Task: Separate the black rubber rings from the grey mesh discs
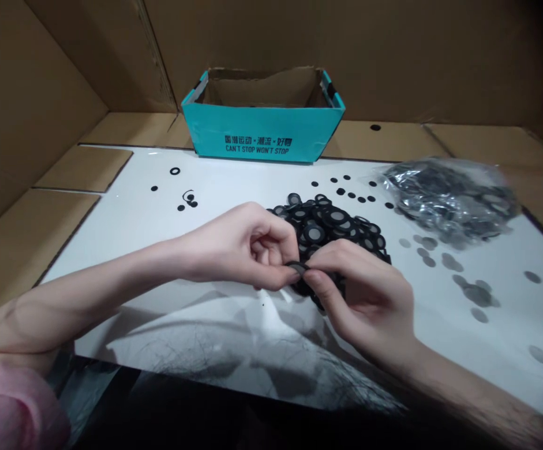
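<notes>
Between my two hands, in the head view, is a small black ring with a grey disc centre point(298, 267). My left hand point(257, 247) pinches its left edge between thumb and forefinger, the other fingers curled in. On the opposite edge, the thumb and forefinger of my right hand point(365, 294) are closed on the same ring. Just behind and partly under my hands lies a heap of similar black rings with grey centres point(337, 217). My fingertips hide part of the held ring.
At the back stands an open turquoise box point(262, 131). A clear plastic bag of dark pieces point(449, 194) lies at right, with loose grey discs point(477, 292) before it. Small black discs point(341, 192) and a thin black ring point(174, 170) dot the white tabletop point(125, 250). Cardboard walls point(346, 56) enclose it.
</notes>
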